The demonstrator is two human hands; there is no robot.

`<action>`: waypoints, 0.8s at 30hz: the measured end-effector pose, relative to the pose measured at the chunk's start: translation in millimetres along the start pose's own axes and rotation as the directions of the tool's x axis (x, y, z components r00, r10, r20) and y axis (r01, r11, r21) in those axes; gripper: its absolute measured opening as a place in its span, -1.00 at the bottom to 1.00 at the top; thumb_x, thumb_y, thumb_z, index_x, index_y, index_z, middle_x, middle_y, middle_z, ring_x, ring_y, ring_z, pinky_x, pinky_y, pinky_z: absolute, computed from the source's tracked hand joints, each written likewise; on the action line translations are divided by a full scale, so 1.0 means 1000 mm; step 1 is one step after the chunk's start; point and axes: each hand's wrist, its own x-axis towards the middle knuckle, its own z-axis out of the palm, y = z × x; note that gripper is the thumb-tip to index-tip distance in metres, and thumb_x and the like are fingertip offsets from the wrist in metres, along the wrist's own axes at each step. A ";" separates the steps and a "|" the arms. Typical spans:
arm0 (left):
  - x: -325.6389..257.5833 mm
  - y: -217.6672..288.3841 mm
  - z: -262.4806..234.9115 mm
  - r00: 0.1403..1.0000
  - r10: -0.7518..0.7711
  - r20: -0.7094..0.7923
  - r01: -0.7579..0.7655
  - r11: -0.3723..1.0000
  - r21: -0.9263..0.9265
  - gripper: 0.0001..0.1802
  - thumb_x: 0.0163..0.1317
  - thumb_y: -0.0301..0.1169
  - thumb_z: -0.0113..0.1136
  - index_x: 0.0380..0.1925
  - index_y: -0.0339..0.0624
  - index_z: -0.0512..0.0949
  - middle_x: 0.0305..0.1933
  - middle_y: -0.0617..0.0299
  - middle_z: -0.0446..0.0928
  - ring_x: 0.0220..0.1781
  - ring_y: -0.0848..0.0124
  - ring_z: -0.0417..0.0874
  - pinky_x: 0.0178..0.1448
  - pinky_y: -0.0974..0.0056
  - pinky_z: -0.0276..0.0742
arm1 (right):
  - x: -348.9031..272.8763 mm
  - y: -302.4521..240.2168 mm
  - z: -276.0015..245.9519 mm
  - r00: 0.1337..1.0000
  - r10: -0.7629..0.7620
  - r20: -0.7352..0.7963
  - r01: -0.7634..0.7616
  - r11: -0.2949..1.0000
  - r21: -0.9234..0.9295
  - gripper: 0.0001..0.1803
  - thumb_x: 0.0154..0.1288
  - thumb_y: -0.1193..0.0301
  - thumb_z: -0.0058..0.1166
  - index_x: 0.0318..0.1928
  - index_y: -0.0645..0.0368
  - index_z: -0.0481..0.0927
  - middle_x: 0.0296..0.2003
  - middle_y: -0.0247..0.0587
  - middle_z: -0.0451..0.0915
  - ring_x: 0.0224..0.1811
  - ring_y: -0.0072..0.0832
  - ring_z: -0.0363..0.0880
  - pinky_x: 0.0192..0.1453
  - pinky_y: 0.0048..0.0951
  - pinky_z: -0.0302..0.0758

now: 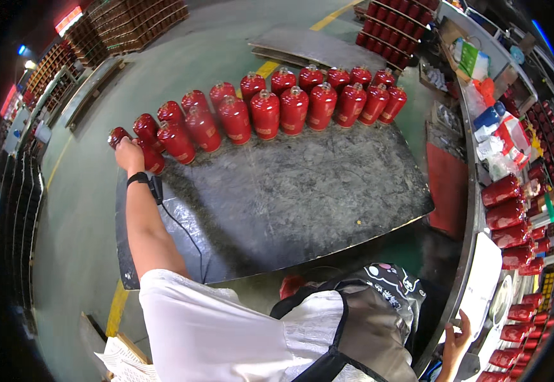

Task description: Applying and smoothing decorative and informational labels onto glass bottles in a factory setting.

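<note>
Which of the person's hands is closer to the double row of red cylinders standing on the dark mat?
The left hand. It is stretched out to the row of red cylinders and rests on the end ones. The right hand is far back, low by the metal bench.

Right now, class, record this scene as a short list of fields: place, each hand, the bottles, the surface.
place: workshop floor beside a workbench
left hand: stretched out, on a red bottle at the left end of the rows
right hand: low, at the workbench edge; whether it holds anything cannot be told
bottles: red, upright, in two curved rows along the far edge
surface: dark sheet lying on the green floor
workbench load: more red bottles lying on their sides
</note>
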 end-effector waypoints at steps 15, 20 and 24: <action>0.038 0.004 0.143 0.982 0.080 0.174 -0.120 0.965 0.233 -0.72 0.25 -0.13 0.17 -0.26 -0.06 0.65 -0.23 0.26 0.66 -0.15 0.30 0.70 -0.14 0.10 0.58 | -0.037 -0.028 0.001 0.963 0.138 -0.231 -0.146 0.989 -0.017 -0.49 0.20 0.49 0.32 0.19 0.16 0.58 -0.30 -0.25 0.60 -0.32 -0.56 0.50 -0.26 -0.52 0.46; 0.056 0.088 0.118 0.898 -0.439 0.016 0.409 0.849 0.335 -0.78 0.34 -0.28 0.06 -0.30 -0.10 0.65 -0.29 0.22 0.70 -0.24 0.32 0.74 -0.30 0.05 0.60 | -0.050 -0.038 -0.010 0.967 0.191 -0.168 -0.181 0.980 0.078 -0.49 0.19 0.46 0.33 0.18 0.09 0.58 -0.29 -0.25 0.63 -0.43 -0.58 0.45 -0.34 -0.52 0.45; 0.047 0.233 0.075 0.892 0.301 -0.336 -0.428 0.801 -0.418 -0.53 0.52 -0.05 -0.01 -0.13 -0.26 0.64 -0.28 -0.11 0.66 -0.35 0.01 0.67 -0.21 0.01 0.63 | -0.055 -0.037 -0.016 0.959 0.043 -0.279 -0.016 0.995 0.097 -0.49 0.19 0.42 0.34 0.18 0.08 0.59 -0.30 -0.22 0.64 -0.49 -0.53 0.42 -0.38 -0.49 0.43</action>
